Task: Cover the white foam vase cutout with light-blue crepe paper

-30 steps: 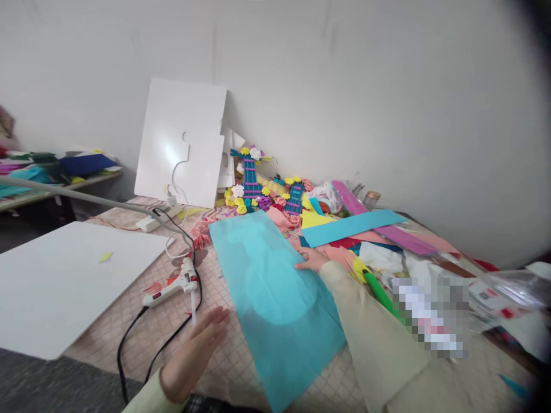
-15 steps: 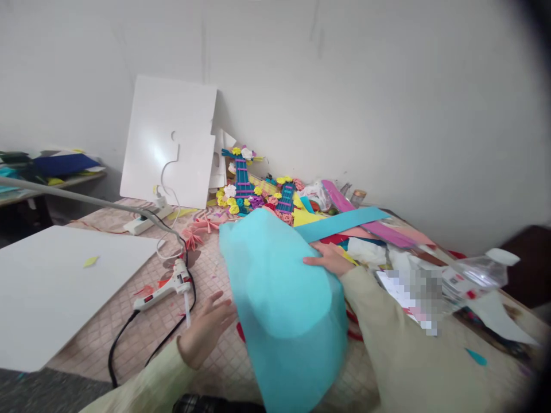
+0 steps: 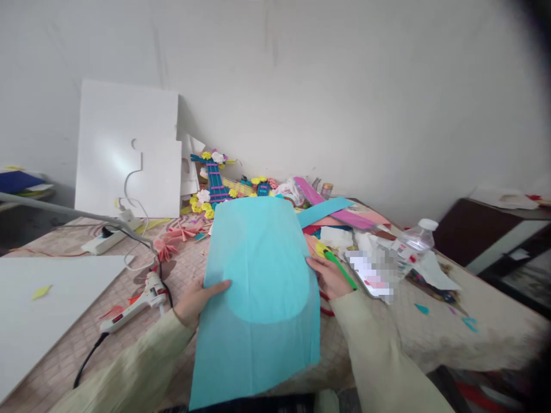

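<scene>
A light blue sheet of thin paper (image 3: pixel 258 252) is held up in front of me, above the table. A brighter rounded shape shows in its middle; I cannot tell if it lies behind the sheet or on it. My left hand (image 3: pixel 200 298) grips the left edge, thumb on the front and the other fingers hidden behind. My right hand (image 3: pixel 329 276) pinches the right edge. Close behind the right hand lies a slim green object (image 3: pixel 340 267). Red handles or loops (image 3: pixel 326 310) peek out beyond the sheet's right edge.
On the left are a hot glue gun (image 3: pixel 142 301), its cord, a power strip (image 3: pixel 112 238) and a white board (image 3: pixel 51 310). Paper flower decorations (image 3: pixel 215 183) and paper strips (image 3: pixel 327 212) crowd the back. A phone (image 3: pixel 368 275) and plastic bottle (image 3: pixel 415 244) stand right.
My left hand has closed on the sheet's left edge, and my right hand has moved to its right edge. The sheet is now flatter and more upright. The view has turned right.
</scene>
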`<state>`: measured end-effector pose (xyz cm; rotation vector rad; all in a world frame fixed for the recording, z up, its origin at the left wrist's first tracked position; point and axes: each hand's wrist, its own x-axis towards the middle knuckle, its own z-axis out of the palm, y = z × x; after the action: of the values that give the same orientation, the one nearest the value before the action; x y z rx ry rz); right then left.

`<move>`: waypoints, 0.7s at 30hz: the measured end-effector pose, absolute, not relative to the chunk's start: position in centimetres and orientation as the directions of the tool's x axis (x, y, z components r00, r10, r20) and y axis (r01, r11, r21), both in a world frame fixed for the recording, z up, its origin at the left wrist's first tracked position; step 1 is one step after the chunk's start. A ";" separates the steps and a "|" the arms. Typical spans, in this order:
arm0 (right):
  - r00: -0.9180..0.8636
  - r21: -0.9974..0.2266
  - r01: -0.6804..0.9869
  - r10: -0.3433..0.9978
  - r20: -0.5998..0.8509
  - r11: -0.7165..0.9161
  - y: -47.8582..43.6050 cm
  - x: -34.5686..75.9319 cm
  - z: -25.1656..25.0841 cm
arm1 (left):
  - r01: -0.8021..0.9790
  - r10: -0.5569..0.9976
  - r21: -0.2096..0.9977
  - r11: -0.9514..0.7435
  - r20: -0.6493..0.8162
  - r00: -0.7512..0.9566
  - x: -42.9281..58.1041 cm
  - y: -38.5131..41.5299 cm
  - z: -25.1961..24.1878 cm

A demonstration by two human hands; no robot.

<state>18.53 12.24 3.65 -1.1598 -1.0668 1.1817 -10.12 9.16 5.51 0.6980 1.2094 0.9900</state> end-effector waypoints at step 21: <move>-0.005 -0.950 -0.292 0.994 -0.113 -0.109 8.4 17.0 1.9 | -0.216 0.873 0.852 0.477 -0.487 0.008 -12.5 5.6 8.4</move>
<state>16.95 8.35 1.92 -1.0712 -0.9228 1.4073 -12.47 5.60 8.42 0.6611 1.2848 0.9565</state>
